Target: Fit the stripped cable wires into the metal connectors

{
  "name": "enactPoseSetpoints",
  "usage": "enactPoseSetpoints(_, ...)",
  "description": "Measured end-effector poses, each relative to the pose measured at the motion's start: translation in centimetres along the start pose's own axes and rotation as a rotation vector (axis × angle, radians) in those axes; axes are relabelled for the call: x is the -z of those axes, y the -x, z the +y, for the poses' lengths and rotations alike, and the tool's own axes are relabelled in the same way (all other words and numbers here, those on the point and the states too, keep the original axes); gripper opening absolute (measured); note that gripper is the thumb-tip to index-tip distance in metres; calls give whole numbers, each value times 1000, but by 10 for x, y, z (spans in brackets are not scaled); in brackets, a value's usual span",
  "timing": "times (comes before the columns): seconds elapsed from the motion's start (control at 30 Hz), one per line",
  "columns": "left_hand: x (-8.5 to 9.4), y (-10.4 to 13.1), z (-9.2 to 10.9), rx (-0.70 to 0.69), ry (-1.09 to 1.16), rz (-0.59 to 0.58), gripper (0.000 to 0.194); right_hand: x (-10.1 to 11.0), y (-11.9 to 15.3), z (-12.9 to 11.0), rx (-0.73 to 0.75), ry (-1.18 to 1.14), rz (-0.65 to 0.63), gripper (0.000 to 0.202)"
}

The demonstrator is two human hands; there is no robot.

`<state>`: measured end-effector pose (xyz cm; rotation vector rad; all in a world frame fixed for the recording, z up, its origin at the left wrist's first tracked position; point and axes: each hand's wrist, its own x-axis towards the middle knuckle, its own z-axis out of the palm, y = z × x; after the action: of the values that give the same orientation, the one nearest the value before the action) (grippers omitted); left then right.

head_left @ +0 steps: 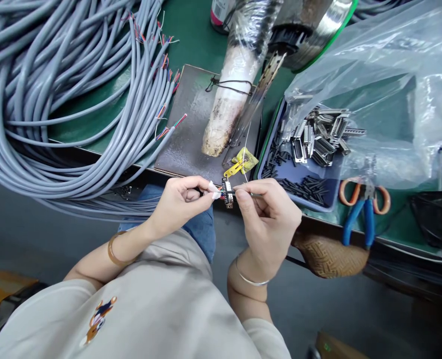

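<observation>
Between my hands, just off the bench's front edge, is a D-sub connector [227,193] with red and other coloured wires at its left side. My left hand [185,199] is closed in a pinch on those wires, with white wrapping on its fingertips. My right hand [268,212] pinches a thin, dark, stick-like piece [249,193] that reaches across the connector; its exact kind is unclear. Just beyond the connector is a yellow clip [233,169] beside a crumpled yellow pad [247,160]. A thin strand of solder wire [245,149] hangs down near my right fingertips.
Grey cables [105,124] with stripped ends cover the left. A wrapped tube [228,99] and a perforated metal holder [266,80] overhang the brown board [185,134]. On the right are a blue tray [328,199] of connectors and black sleeves, plastic bag [393,89] and blue-handled pliers [359,219].
</observation>
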<state>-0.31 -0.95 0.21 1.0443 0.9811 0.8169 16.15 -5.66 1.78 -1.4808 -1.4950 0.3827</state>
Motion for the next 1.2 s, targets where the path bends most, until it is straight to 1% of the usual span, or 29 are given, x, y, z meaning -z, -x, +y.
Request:
enactPoseSetpoints(0.2,1,2,-3,-17,-18,-79,16,-3,0,0,2,53,-16,18)
enactPoseSetpoints(0.37,3,2,-5,-5,-2,-114,12,0,-2,3,-7,79,-80,23)
enactPoseSetpoints(0.5,6,2,-6,-10,110,-157,20,2,-4,0,4,38,-154,21)
enactPoseSetpoints(0.57,7,3,-7,-2,120,-186,24,2,-7,-2,12,42,-176,20)
enactPoseSetpoints(0.63,8,4,-9,-2,106,-213,27,3,-9,-4,26,62,-229,22)
enactPoseSetpoints(0.73,9,5,-12,-6,103,-256,30,6,-12,-4,60,77,-380,26)
enactPoseSetpoints(0.77,10,5,-13,2,120,-272,31,7,-12,-4,69,76,-419,24)
enactPoseSetpoints(0.8,11,5,-13,15,149,-288,33,8,-12,-3,72,72,-430,20)
enactPoseSetpoints(0.83,12,4,-13,27,187,-303,35,9,-11,-1,65,67,-400,12)
enactPoseSetpoints(0.87,14,3,-13,39,230,-314,36,10,-9,1,51,62,-329,5)
enactPoseSetpoints(0.93,17,1,-13,51,305,-326,35,10,-5,4,4,64,-134,18)
enactPoseSetpoints(0.97,18,0,-13,48,333,-331,33,9,-3,5,-25,69,-64,23)
enactPoseSetpoints(1.0,20,-1,-13,42,356,-335,31,9,-1,7,-58,72,-37,25)
enactPoseSetpoints(1.13,22,-2,-15,12,411,-315,30,3,3,9,-193,28,-133,22)
enactPoseSetpoints(1.2,21,-2,-17,1,387,-278,28,0,4,9,-228,-37,-127,21)
